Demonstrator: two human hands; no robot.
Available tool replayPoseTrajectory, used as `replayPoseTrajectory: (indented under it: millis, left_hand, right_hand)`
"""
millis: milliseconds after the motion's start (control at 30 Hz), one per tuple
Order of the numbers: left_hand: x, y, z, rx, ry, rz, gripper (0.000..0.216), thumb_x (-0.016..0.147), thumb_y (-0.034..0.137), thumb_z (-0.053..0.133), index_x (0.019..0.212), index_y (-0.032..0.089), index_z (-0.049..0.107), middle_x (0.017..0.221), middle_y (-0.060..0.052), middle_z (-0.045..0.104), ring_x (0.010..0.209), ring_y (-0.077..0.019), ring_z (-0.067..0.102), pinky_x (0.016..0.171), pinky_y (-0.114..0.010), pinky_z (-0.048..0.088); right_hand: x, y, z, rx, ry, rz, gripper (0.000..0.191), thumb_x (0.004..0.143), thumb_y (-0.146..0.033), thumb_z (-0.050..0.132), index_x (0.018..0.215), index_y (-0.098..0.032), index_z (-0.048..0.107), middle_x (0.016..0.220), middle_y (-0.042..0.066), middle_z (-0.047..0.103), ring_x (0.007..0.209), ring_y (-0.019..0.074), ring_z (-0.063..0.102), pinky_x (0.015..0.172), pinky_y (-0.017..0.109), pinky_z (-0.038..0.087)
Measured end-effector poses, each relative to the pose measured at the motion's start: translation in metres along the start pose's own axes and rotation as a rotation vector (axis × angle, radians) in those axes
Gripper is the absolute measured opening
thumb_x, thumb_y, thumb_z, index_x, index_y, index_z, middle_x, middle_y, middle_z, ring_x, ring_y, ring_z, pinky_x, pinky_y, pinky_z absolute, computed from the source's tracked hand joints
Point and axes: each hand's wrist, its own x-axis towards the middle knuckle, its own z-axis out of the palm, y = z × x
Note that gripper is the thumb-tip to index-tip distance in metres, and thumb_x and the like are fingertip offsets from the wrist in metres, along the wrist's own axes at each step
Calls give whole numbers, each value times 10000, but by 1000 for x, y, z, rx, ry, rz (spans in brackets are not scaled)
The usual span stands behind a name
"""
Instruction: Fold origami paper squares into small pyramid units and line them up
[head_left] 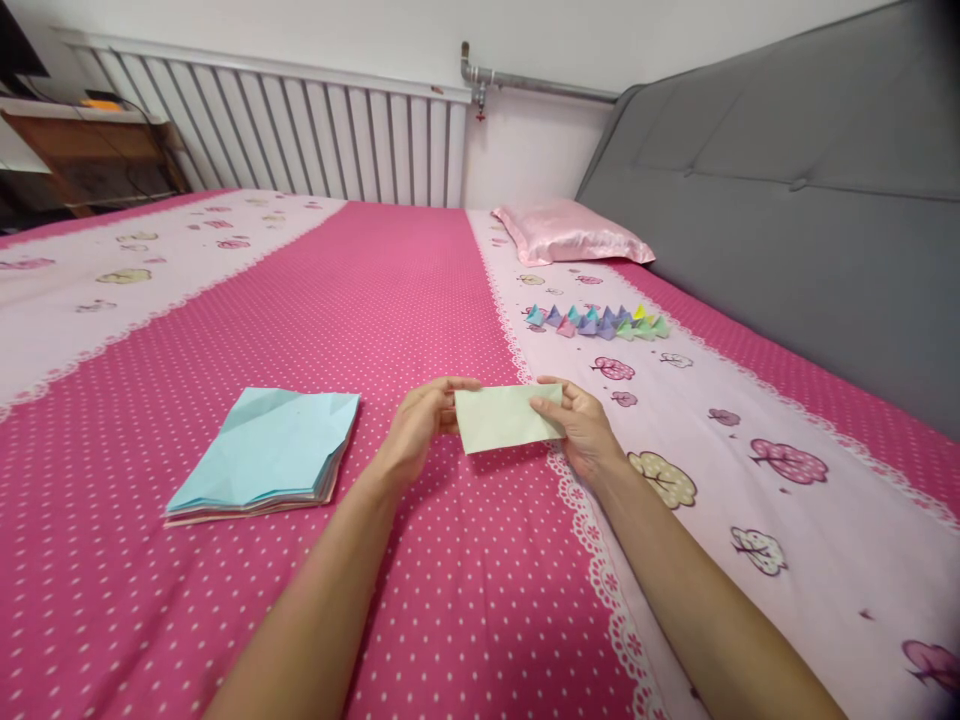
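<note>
A pale yellow-green folded paper [507, 417] is held just above the pink dotted bedsheet [420, 300] between both hands. My left hand [420, 425] pinches its left edge with fingers closed. My right hand [581, 425] grips its right edge, thumb on top. To the left lies a stack of paper sheets [266, 455] with a creased light blue sheet on top. Farther right, a row of several small folded paper pieces [598, 322] in blue, purple, pink, green and yellow sits on the sheet's pale flowered band.
A pink satin pillow [566, 235] lies by the grey padded headboard [787, 200] on the right. A white radiator [300, 130] runs along the far wall. A wooden shelf [90, 150] stands at the far left.
</note>
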Motion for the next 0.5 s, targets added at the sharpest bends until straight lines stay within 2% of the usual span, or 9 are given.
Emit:
replayPoseTrajectory:
  millis: [100,167,267,500]
  left_hand:
    - [-1,1,1,-38,17,-55,446,758,417,475,1101,146,560,816,-82,668,676,-179,609,622,-296,459]
    - [-3,0,2,19,17,-53,470,693,440,603,1033,115,602,784,-90,667,644,-170,598,590,-271,444]
    - [-5,-5,4,57,21,-88,390,578,349,743,839,72,659,748,-104,673,607,-156,584,559,-248,429]
    - [-2,-8,3,-169,-2,-111,308,718,363,649,860,91,676,746,-99,696,617,-144,617,608,-239,474]
  right_hand:
    - [-3,-2,4,-5,33,-67,454,514,-235,797,916,-179,595,698,-14,689,582,137,630,571,254,509]
    - [-6,-2,8,-15,22,-91,439,522,-238,794,909,-178,598,683,-17,685,567,133,623,561,252,506]
    - [-9,0,12,-19,-22,-103,391,536,-241,792,876,-185,607,683,-23,686,563,132,620,563,252,506]
    - [-7,3,12,73,-128,-16,240,693,-358,689,830,-163,662,767,27,709,684,173,653,638,281,528]
